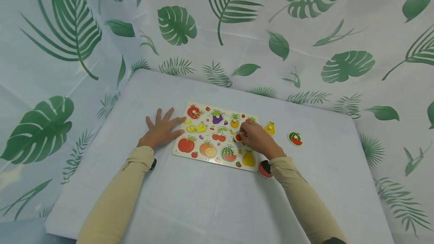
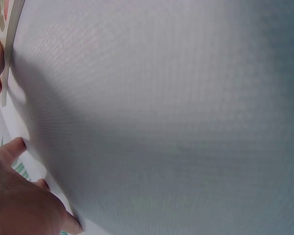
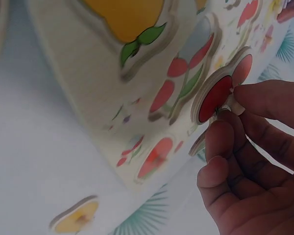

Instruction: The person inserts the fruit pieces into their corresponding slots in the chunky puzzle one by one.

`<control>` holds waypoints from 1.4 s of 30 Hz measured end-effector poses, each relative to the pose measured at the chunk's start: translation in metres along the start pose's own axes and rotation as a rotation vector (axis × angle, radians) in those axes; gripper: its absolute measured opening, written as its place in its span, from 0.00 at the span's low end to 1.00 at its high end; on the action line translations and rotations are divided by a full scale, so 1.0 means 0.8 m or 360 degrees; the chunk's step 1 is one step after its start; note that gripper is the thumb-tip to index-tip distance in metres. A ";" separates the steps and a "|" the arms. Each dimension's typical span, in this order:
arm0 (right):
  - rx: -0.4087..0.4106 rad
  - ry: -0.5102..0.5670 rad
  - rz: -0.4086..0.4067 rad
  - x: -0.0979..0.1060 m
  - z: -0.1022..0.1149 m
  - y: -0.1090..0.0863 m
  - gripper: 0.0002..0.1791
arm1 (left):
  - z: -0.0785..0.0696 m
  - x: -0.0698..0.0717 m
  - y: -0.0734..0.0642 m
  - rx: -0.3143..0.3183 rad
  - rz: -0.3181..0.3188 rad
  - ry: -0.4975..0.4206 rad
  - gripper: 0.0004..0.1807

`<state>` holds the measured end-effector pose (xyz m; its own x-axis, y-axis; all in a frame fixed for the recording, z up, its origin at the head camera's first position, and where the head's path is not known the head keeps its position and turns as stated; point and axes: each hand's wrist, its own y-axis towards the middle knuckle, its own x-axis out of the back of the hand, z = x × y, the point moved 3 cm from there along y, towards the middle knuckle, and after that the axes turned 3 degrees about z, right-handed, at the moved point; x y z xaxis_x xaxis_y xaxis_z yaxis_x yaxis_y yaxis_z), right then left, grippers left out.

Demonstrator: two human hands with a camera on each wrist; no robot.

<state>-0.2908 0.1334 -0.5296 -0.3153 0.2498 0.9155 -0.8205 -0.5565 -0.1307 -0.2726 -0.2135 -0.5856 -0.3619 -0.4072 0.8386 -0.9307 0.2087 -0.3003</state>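
A wooden fruit puzzle board (image 1: pixel 210 128) lies on the white table between my two hands. My left hand (image 1: pixel 161 129) is spread flat at its left side, thumb and forefinger at the board's edge. In the left wrist view, the left hand (image 2: pixel 22 200) shows only partly, with the board's edge (image 2: pixel 13 36) by the thumb. My right hand (image 1: pixel 255 138) pinches the knob of a red fruit puzzle piece (image 3: pixel 216 99). That piece is tilted close over the board's right half, beside a recess (image 3: pixel 196 41) with fruit printed in it.
Right of the board lie a loose pear piece (image 1: pixel 269 128) and a watermelon piece (image 1: pixel 295 139). A round red piece (image 1: pixel 264 169) sits at the lower right corner, partly under the right sleeve. A leaf-print curtain (image 1: pixel 217 29) hangs behind the table.
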 end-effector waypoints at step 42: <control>0.0205 -0.0064 0.0100 -0.043 0.056 0.070 0.02 | 0.004 -0.002 0.005 0.0001 0.0002 0.0002 0.36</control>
<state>-0.3047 0.0583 -0.5515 -0.3424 0.1806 0.9220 -0.7310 -0.6677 -0.1407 -0.2757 -0.2153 -0.5896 -0.3629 -0.4061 0.8387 -0.9304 0.2085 -0.3016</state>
